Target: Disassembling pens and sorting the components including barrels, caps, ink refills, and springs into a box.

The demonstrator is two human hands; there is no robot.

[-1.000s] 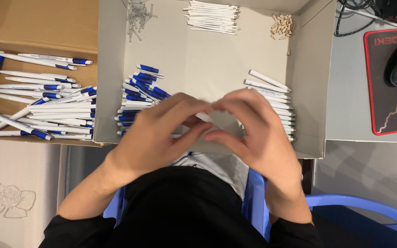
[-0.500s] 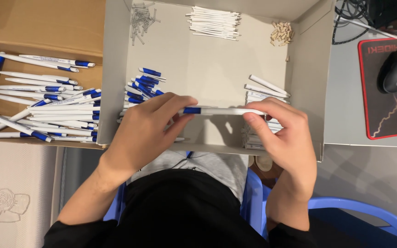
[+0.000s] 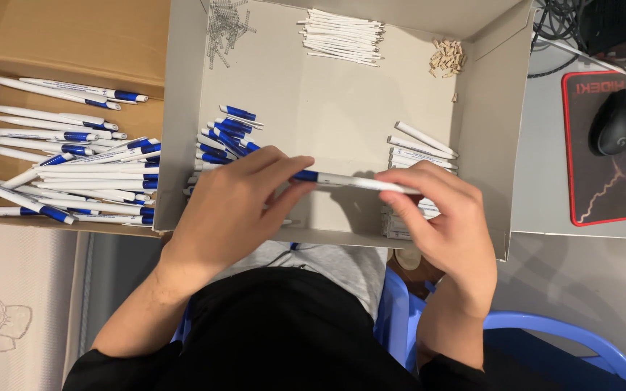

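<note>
My left hand point(image 3: 237, 206) and my right hand point(image 3: 440, 217) hold one white and blue pen point(image 3: 353, 181) level between them, over the front of a grey cardboard tray point(image 3: 313, 80). The left fingers pinch the pen's blue end. The right fingers grip its white barrel end. Under the left hand lies a pile of blue pen parts point(image 3: 222, 134). A stack of white barrels point(image 3: 418, 148) sits by the right hand.
A brown box point(image 3: 67, 43) at left holds several finished pens point(image 3: 74, 174). The tray's far side has small metal springs point(image 3: 226, 25), white refills point(image 3: 345, 36) and tan small parts point(image 3: 447, 56). A black mouse point(image 3: 617, 122) on a red-edged pad point(image 3: 610, 195) lies at right.
A second ago both hands were closed together over the pen. They have since drawn apart, and the pen now shows stretched out level between them.
</note>
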